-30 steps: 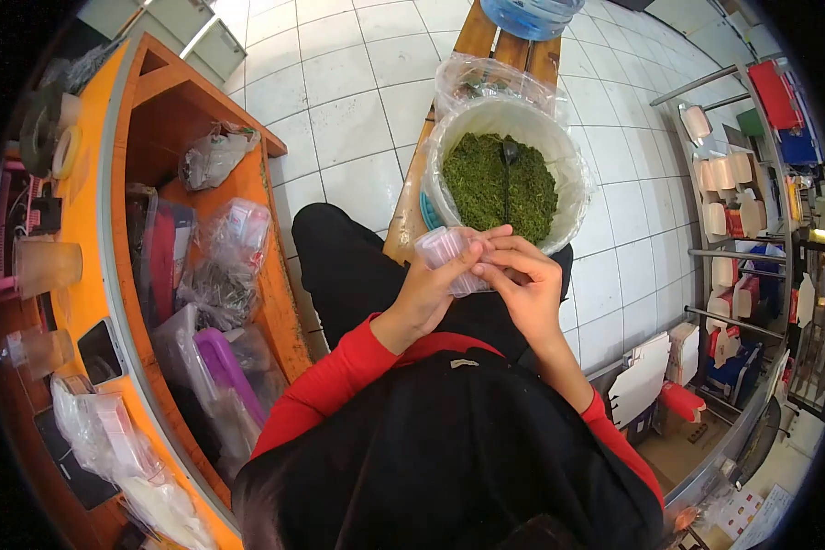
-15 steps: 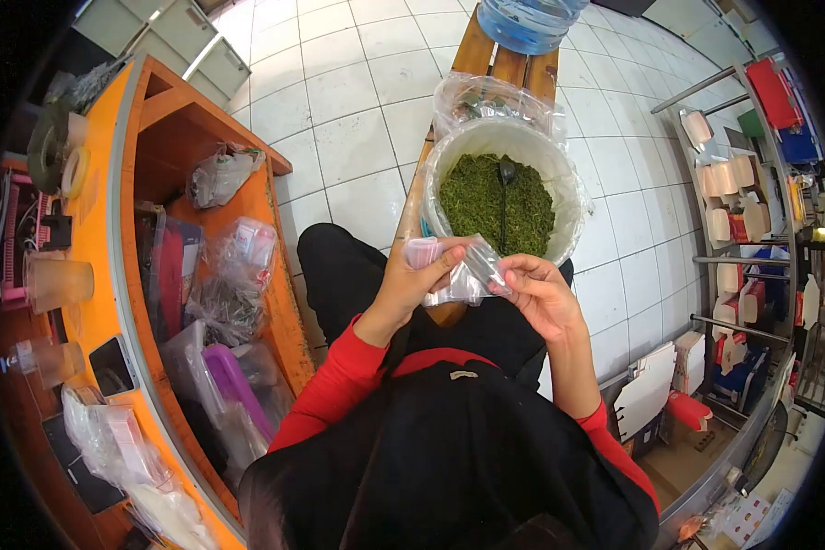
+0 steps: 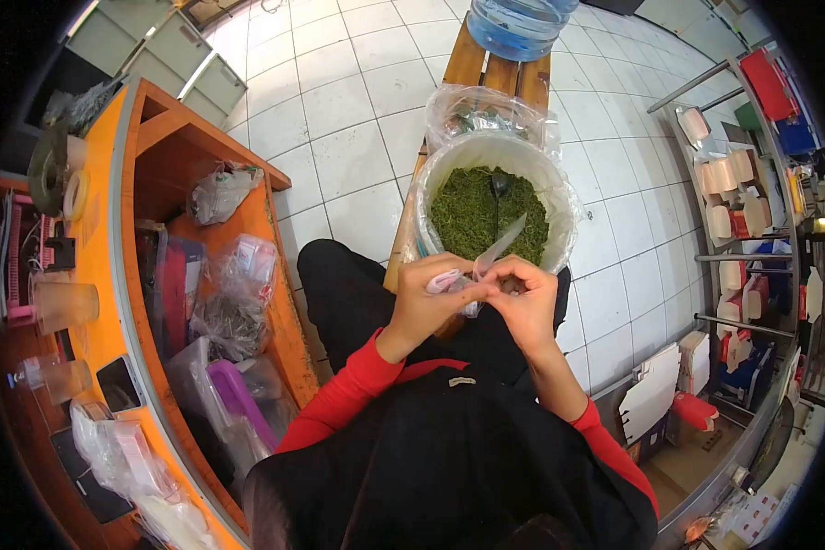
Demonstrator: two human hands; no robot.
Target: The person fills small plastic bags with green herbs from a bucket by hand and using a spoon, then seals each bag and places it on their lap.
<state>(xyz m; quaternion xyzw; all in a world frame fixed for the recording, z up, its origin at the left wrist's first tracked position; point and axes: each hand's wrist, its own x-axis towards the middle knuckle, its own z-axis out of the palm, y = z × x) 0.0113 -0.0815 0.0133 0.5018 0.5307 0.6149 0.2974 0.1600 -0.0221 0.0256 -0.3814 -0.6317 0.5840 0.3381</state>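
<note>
My left hand (image 3: 434, 301) is closed around a bunch of small clear plastic bags (image 3: 445, 281) with pinkish edges. Thumb and fingers of my right hand (image 3: 528, 298) pinch one clear bag (image 3: 500, 246), whose free end points up and right over the bucket. The fingertips of both hands meet at its lower end. Just beyond them stands a round bucket (image 3: 566, 197) lined with clear plastic, holding shredded green leaves (image 3: 463, 209). A black spoon (image 3: 499, 188) rests upright in the leaves.
Behind the bucket, a plastic bag (image 3: 486, 105) and a blue water jug (image 3: 520, 27) stand on the wooden bench (image 3: 459, 66). An orange cabinet (image 3: 289, 341) with plastic packs is at left; a metal rack (image 3: 706, 257) with boxes is at right.
My hands have come together, fingertips touching. The single bag, earlier stretched between them, now sticks up from the pinch. The view has shifted slightly, with the bucket lower in it.
</note>
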